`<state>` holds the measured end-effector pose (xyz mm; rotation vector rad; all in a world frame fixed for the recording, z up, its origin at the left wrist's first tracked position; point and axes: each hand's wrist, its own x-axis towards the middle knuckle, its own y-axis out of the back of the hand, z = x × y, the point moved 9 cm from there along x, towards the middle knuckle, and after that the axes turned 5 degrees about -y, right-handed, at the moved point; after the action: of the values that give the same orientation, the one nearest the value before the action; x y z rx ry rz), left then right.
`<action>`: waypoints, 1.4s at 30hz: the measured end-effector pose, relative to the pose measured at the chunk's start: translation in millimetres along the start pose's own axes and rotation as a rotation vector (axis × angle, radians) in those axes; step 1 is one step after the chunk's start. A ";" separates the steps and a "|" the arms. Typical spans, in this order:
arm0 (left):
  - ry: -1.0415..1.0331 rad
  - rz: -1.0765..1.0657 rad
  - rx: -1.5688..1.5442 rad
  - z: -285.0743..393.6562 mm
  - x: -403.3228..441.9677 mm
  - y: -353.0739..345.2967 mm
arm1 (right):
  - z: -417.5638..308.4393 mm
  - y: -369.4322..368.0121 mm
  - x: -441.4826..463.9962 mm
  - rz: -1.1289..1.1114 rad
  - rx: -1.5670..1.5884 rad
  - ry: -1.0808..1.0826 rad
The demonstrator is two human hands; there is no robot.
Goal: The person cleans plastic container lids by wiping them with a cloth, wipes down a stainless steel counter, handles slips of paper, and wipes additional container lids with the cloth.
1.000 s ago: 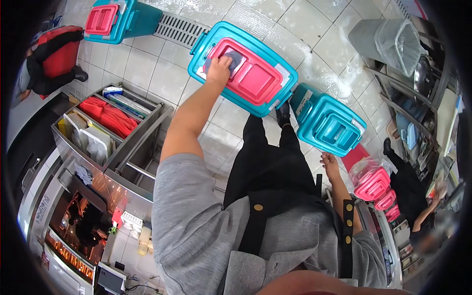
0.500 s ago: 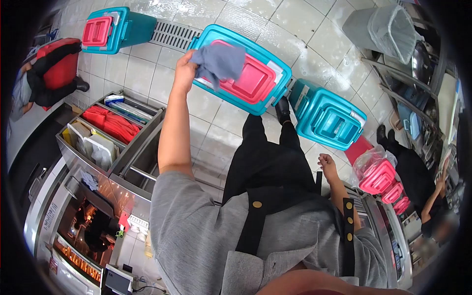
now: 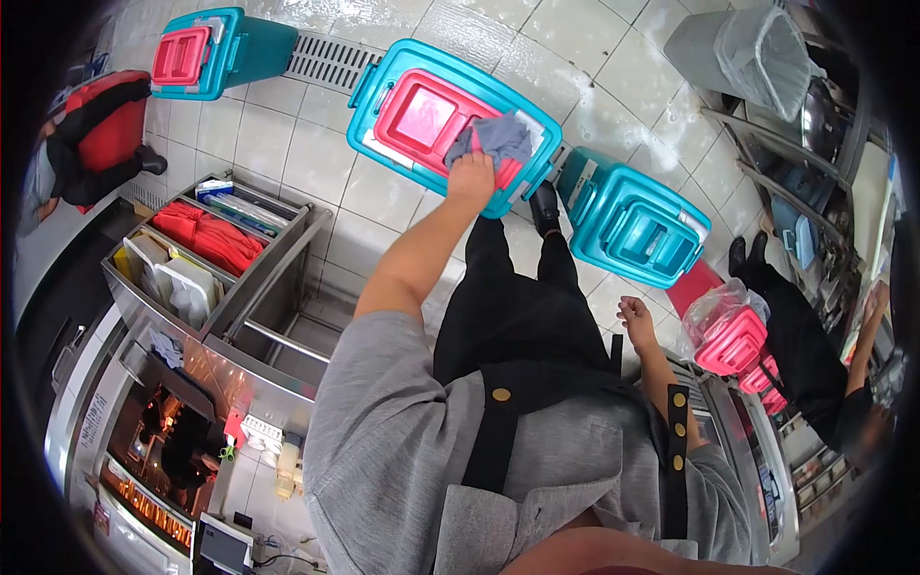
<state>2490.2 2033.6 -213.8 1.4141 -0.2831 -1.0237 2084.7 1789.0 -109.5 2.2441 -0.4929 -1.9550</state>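
Note:
My left hand (image 3: 471,180) is closed round a bunched grey-blue cloth (image 3: 502,140). The cloth lies against the right part of the pink lid panel (image 3: 422,113) on a teal storage bin (image 3: 383,77) standing on the floor in front of my feet. My right hand (image 3: 637,324) hangs at my side, its fingers loosely bent and apart, with nothing seen in it. Nearest to it is a second teal bin (image 3: 586,225) with an all-teal lid, just beyond my shoe.
Another teal bin with a pink hatch (image 3: 261,50) stands by a floor drain grate (image 3: 326,63). A steel counter (image 3: 278,369) holding red cloths (image 3: 206,235) is at left. Pink-lidded containers (image 3: 730,341) and a person (image 3: 800,335) are at right, near a lined grey trash bin (image 3: 704,53).
My left hand has moved right with the cloth, from the lid's left end to its right part. My right hand stays put. The person at right has shifted slightly.

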 end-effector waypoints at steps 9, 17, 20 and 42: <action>0.267 -0.781 -1.807 -16.9 6.8 24.9 | -13.1 -11.0 8.1 -0.043 -0.026 0.025; 0.070 0.458 -1.020 -218.9 38.7 185.4 | -1.3 1.9 10.2 -0.011 -0.076 0.025; 0.003 0.338 -0.238 -223.6 76.2 132.3 | -6.9 0.2 14.5 -0.025 -0.112 0.040; 0.258 0.523 -0.314 -155.2 -31.9 126.2 | -8.8 32.5 15.1 -0.011 -0.092 -0.016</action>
<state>2634.7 2140.1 -120.0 1.0884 -0.2695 -0.4277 2089.8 1752.5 -112.4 2.1815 -0.3851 -1.9608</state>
